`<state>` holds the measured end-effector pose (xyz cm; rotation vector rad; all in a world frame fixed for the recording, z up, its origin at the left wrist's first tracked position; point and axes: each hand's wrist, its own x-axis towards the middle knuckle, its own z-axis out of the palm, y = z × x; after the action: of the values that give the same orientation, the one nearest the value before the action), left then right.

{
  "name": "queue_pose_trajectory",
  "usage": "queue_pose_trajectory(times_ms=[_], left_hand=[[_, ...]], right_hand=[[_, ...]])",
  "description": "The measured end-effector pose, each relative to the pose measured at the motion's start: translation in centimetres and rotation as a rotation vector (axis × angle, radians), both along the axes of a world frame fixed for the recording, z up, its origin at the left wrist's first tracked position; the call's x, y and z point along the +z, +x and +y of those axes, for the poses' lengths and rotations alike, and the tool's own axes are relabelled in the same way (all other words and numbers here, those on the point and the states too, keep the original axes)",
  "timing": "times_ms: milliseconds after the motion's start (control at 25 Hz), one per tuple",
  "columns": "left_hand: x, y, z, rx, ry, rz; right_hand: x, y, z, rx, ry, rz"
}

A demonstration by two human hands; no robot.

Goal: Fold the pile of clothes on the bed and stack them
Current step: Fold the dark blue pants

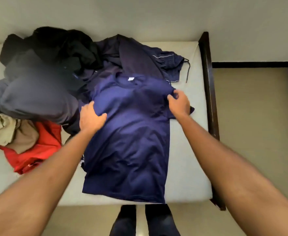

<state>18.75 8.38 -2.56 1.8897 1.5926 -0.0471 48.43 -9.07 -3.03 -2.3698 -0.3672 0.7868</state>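
Navy shirt point(128, 142) lies flat on the bed point(187, 150). The left hand point(91, 117) grips its 10 o'clock shoulder, fingertips hidden in cloth. The right hand point(179, 103) pinches the 2 o'clock shoulder. The pile point(37, 74) at 10 o'clock is blurred.

Soft, even, rather dim light fills the room, with a darker shadow across the upper part of the navy T-shirt point(126, 142) and a brighter patch just below it. The dark pile of clothes point(43, 74) at far left is smeared by blur. The wide lens bows the bed frame point(209, 99) on the right.
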Motion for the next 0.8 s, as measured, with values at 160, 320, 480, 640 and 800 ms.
queue_pose_trajectory(times_ms=[160,320,480,640,800], left_hand=[[-3.9,-4.4,-7.3,-0.121,0.043,0.041],[-5.9,-10.7,-12.1,-0.245,0.060,0.063],[-6.1,-15.1,-13.6,-0.173,0.094,0.035],[-7.5,-17.9,-14.0,0.105,-0.055,0.010],[-10.8,-21.3,-14.6,0.181,-0.372,0.126]], right_hand=[[-7.2,-9.9,-10.1,-0.114,-0.183,0.272],[-9.8,-18.9,-18.6,-0.277,-0.336,0.494],[-10.7,-24.1,-21.1,-0.209,-0.477,0.514],[-11.6,-24.6,-21.1,-0.123,-0.591,0.391],[-11.7,-25.6,-22.8,-0.159,-0.435,0.153]])
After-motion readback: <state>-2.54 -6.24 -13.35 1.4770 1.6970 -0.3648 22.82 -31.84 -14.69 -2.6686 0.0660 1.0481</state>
